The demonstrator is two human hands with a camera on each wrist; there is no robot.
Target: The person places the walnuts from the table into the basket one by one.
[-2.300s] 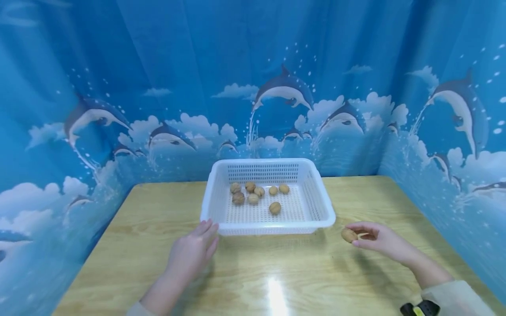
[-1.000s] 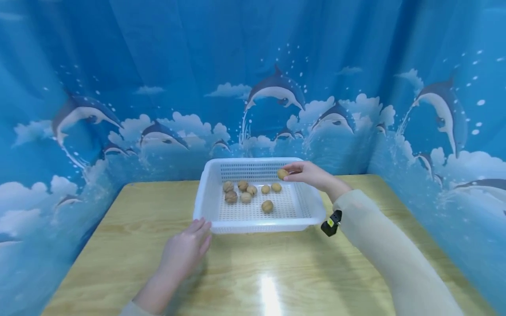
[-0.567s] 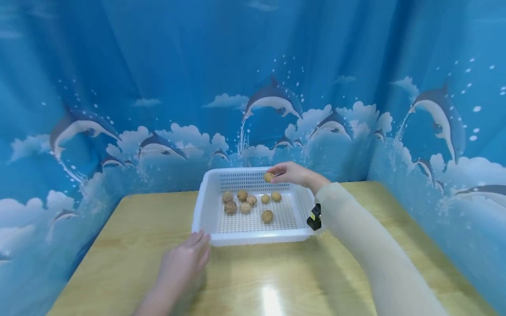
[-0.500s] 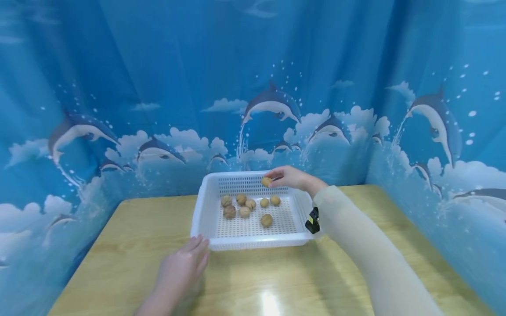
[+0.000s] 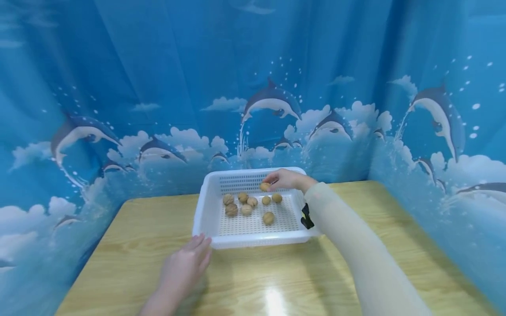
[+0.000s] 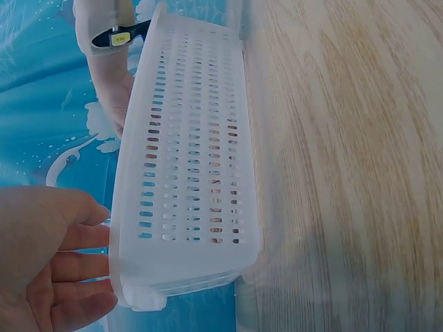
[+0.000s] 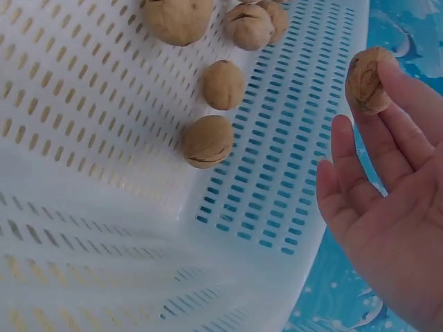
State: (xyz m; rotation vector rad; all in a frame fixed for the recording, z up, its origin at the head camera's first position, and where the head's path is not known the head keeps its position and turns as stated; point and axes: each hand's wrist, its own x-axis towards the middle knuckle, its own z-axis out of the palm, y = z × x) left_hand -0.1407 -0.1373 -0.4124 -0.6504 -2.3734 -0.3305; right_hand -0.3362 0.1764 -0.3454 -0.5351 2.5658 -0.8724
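Note:
A white perforated plastic basket [image 5: 253, 240] stands on the wooden table with several walnuts [image 5: 246, 210] lying on its floor. Over its back right part, my right hand [image 5: 290, 179] pinches a walnut [image 7: 370, 81] between thumb and fingertips. The right wrist view has that walnut held up beside the back wall, with the other fingers loosely extended. At the front left corner of the basket, the fingers of my left hand [image 5: 185, 265] touch the rim. Seen from the left wrist, the left hand [image 6: 52, 259] has relaxed, slightly bent fingers against the basket's edge.
The wooden table [image 5: 146, 232] extends on both sides and in front of the basket. A blue curtain [image 5: 189, 87] printed with dolphins hangs behind and at the sides. A black wrist device [image 5: 306, 217] sits at the right sleeve.
My right hand has carried the walnut from the table right of the basket to above its back part, most recently sinking slightly lower. The left hand has stayed at the front left corner.

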